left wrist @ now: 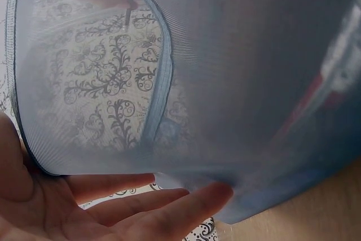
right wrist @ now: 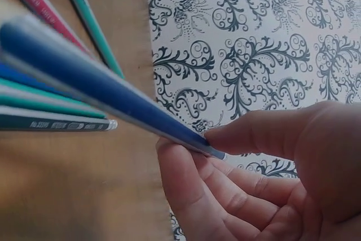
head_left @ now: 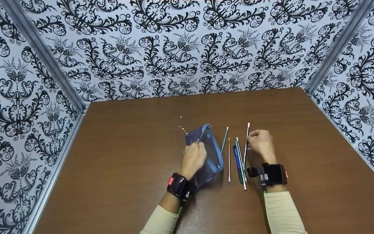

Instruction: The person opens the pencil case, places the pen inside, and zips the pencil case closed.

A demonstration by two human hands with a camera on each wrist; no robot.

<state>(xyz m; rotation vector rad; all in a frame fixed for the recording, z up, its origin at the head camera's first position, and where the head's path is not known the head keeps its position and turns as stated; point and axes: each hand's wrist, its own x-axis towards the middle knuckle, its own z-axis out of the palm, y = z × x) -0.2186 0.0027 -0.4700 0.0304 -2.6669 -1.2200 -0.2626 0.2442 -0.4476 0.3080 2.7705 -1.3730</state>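
My left hand (head_left: 193,159) grips a blue translucent mesh zip pouch (head_left: 206,174) by its side and holds it tilted up. The zipped mouth gapes toward the right. In the left wrist view, the fingers (left wrist: 169,207) run along the pouch's lower edge, and a blurred red-and-white streak (left wrist: 316,97) shows through the mesh. My right hand (head_left: 261,143) pinches a dark blue pencil (right wrist: 113,91) between thumb and fingertips, near one end. This pencil slants over the other pencils on the table.
Left of the held pencil lie a teal pencil (head_left: 225,139), a reddish pencil (head_left: 229,161), a blue pen (head_left: 236,156) and a green pencil (head_left: 241,165). A beaded string (head_left: 182,128) trails from the pouch's far corner. Patterned walls (head_left: 187,48) bound the brown table (head_left: 125,146).
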